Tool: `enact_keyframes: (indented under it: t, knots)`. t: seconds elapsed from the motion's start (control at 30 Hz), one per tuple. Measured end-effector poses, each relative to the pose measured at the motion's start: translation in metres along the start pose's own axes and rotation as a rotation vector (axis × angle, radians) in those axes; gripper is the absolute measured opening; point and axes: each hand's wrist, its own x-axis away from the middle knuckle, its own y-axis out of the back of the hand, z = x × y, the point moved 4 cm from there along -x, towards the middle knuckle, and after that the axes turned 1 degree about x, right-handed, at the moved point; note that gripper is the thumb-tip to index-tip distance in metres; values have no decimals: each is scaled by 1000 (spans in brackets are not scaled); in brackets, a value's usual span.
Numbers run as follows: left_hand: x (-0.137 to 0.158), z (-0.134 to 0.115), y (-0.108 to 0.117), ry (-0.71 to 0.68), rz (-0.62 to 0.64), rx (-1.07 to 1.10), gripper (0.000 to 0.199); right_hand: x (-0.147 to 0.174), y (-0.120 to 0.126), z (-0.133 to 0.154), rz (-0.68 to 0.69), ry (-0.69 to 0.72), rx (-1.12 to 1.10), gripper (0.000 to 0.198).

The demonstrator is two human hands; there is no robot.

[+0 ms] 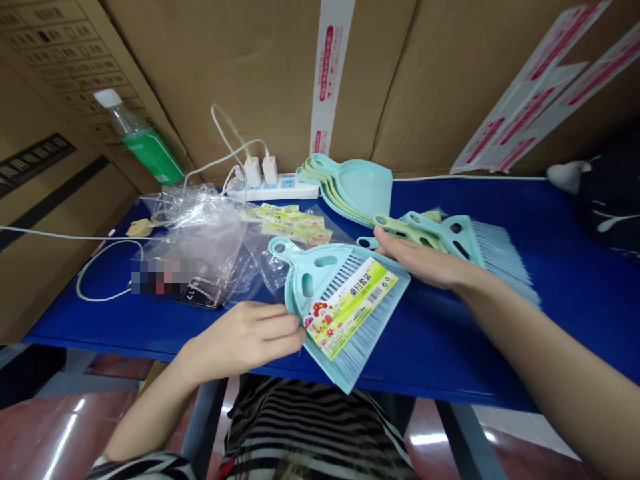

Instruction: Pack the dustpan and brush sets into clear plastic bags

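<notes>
A light blue dustpan (pixel 295 293) lies tilted at the table's front edge, with a matching hand brush (pixel 357 333) inside it. Across the bristles sits a yellow-green printed label card (pixel 350 309). My left hand (pixel 250 337) has its bent fingers closed on the dustpan's left edge; the thumb is hidden. With fingers stretched out, my right hand (pixel 420 260) is at the dustpan's upper right corner. Its fingertips are beside brush handles; whether they touch one I cannot tell. Behind it lie a light blue brush (pixel 503 253) and a green brush (pixel 410 230).
Several stacked dustpans (pixel 365 190) stand at the back of the blue table (pixel 565 333). Clear plastic bags (pixel 210 227) and label cards (pixel 297 227) lie left of centre. A power strip (pixel 285 189) with cables, a bottle (pixel 150 150) and cardboard walls (pixel 250 60) border the table.
</notes>
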Motion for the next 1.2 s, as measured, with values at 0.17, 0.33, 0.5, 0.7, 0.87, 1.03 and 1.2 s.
enact_keyframes:
  t: [0.17, 0.33, 0.5, 0.7, 0.87, 1.03, 1.2]
  knots:
    - [0, 3, -2, 2, 5, 5, 23, 2, -7, -1, 160, -118, -65, 75]
    - [-3, 2, -1, -15, -19, -9, 26, 2, -2, 1, 7, -7, 124, 71]
    - [-7, 2, 2, -4, -54, -38, 34, 6, -1, -6, -1, 6, -136, 53]
    - [-10, 4, 3, 26, -92, -43, 35, 32, -9, -23, 102, -207, -668, 43]
    - [-13, 3, 0, 21, -86, -120, 32, 45, -27, -25, 161, -169, -742, 52]
    - [-13, 1, -3, -7, -72, -155, 26, 42, -42, -26, 102, -124, -792, 74]
    - [-6, 3, -3, 78, -51, -119, 28, 41, -43, -31, 30, -131, -847, 79]
